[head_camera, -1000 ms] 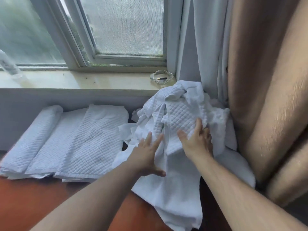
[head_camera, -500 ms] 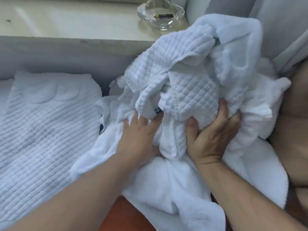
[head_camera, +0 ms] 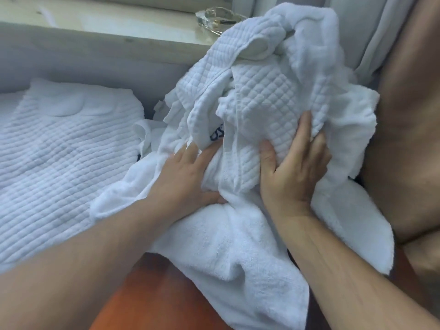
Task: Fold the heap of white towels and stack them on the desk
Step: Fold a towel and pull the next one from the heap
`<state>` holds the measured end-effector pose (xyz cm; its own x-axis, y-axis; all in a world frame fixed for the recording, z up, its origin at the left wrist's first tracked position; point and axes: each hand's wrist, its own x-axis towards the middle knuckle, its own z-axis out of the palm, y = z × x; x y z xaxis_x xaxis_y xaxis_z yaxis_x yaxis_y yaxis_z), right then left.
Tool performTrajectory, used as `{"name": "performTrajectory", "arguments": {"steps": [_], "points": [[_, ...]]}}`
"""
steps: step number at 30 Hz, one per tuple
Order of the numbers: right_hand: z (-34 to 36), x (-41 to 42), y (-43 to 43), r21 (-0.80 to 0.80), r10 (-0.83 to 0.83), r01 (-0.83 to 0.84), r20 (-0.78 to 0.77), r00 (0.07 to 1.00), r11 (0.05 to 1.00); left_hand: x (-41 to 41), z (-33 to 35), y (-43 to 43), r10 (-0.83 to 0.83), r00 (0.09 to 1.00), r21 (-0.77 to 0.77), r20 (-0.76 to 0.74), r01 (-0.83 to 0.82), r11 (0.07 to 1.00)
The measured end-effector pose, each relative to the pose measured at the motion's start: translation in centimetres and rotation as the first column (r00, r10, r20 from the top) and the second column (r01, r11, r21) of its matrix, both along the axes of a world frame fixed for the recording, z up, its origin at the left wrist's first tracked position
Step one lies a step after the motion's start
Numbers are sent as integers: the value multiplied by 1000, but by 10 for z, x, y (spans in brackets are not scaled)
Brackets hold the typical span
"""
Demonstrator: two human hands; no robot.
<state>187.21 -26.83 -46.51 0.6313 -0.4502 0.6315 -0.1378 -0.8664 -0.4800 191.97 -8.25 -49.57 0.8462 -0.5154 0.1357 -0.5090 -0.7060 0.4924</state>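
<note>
A crumpled heap of white towels rises at the right of the reddish-brown desk, against the wall under the sill. On top lies a diamond-quilted towel; a plain terry towel spills toward me over the desk edge. My right hand grips the quilted towel from below, thumb on its left and fingers on its right. My left hand presses into the folds just left of it, fingertips tucked under a waffle-textured edge. Folded ribbed towels lie flat on the left.
A glass ashtray stands on the pale window sill just behind the heap. A grey-white curtain and a tan drape hang close on the right, touching the heap's side.
The view has closed in on the heap. Both hands went from resting on its front to digging into it; my right hand's fingers have closed round the quilted towel.
</note>
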Motion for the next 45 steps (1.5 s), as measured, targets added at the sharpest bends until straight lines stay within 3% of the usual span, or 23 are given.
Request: {"name": "performTrajectory", "arguments": {"steps": [5,8,11,13,15,17,19,21,24,25,26,29,31,33,35,37,40,42,45], "points": [[10,-18,17,-134,-41,56,109,993,989,-13,2,14,-52,998,37,-34,53,998],[22,-33,31,-192,0,35,177,984,981,-24,10,27,-99,982,-102,-159,83,991],[35,-45,45,-72,96,-82,221,971,994,-50,14,42,-116,977,-375,-179,41,926],[39,-58,56,140,162,-211,297,941,967,-75,9,57,-64,977,-519,-203,-52,853],[33,-79,76,375,197,-357,402,894,856,-108,0,74,-55,978,-617,-203,-84,782],[23,-105,104,560,236,-464,432,870,686,-142,-10,94,-47,971,-668,-236,-128,733],[23,-136,131,733,381,-596,475,794,329,-171,-9,115,-39,952,-702,-305,-197,685],[29,-170,148,767,580,-640,501,642,46,-193,2,132,-68,921,-730,-382,-256,634],[33,-213,171,791,830,-595,422,364,-141,-214,22,155,-207,856,-808,-474,-329,488],[30,-223,178,820,878,-558,356,321,-129,-221,25,162,-273,821,-824,-501,-356,442],[24,-230,184,844,912,-534,256,320,-49,-229,26,170,-327,790,-830,-518,-372,415],[0,-246,192,769,860,-498,-128,494,400,-240,2,188,-277,777,-787,-565,-406,465],[-15,-253,192,715,764,-437,-211,609,546,-242,-15,197,-138,801,-725,-582,-434,534],[-28,-250,186,759,721,-391,-147,677,522,-245,-26,198,-73,853,-706,-516,-375,600],[-34,-238,180,836,698,-399,26,716,378,-243,-31,190,-60,930,-685,-363,-223,694],[-35,-222,170,860,593,-386,126,796,335,-241,-31,175,-164,969,-669,-187,-3,743],[-42,-199,153,847,529,-315,47,847,428,-226,-42,152,-236,970,-585,-57,160,795],[-57,-188,144,807,571,-320,-26,821,496,-215,-57,140,-171,983,-483,-69,117,868],[-76,-162,125,717,573,-354,-78,816,601,-196,-63,117,-116,993,-431,-28,93,898]]}}
